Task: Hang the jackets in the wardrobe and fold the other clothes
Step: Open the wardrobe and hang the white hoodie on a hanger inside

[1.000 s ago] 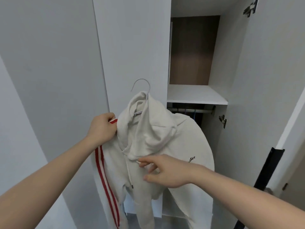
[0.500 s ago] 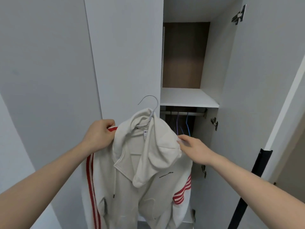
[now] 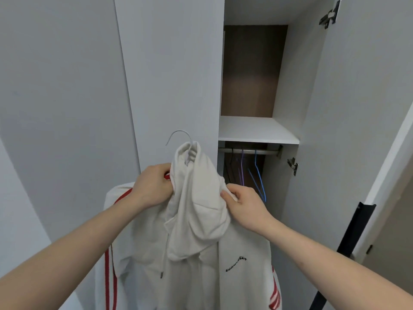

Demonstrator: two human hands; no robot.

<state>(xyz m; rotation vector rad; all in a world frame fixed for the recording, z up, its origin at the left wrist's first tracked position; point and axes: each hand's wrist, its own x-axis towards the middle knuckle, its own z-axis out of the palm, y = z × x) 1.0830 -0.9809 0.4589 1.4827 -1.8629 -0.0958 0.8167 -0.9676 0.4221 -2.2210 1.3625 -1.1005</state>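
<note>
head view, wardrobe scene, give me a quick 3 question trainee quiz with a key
1. True or false: the white jacket already hangs from the rail.
2. Which hand grips the jacket at a shoulder? A) left hand only B) right hand only C) both
3. Fill in: the hanger hook sticks out above the jacket's ____.

Key: 1 false, it is held in front of the closed door; 2 C; 3 hood.
</note>
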